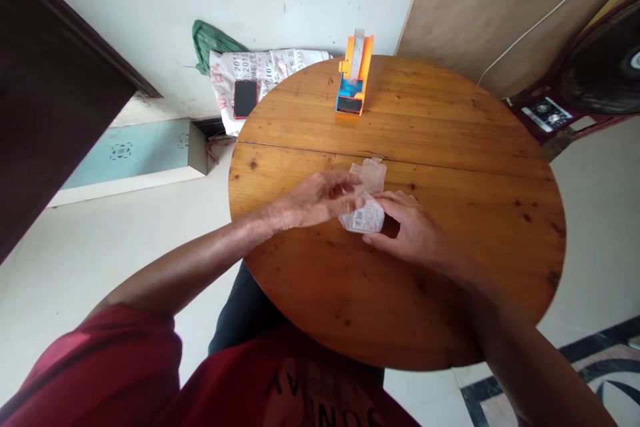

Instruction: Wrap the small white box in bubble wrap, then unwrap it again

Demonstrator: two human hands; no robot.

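Though it's labelled, the plastic box (368, 217) looks clear.

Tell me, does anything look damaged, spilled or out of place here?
Nothing looks spilled. One oddity: a dark line runs right across the wooden table, breaking its surface; it may be a seam or a crack. The clear plastic box is open but not visibly broken.

Soft indoor light, worktop (450, 140) paler toward twelve o'clock, shadow by right hand (417, 227), left hand (320, 197) slightly blurred, wide-angle stretching toward edges
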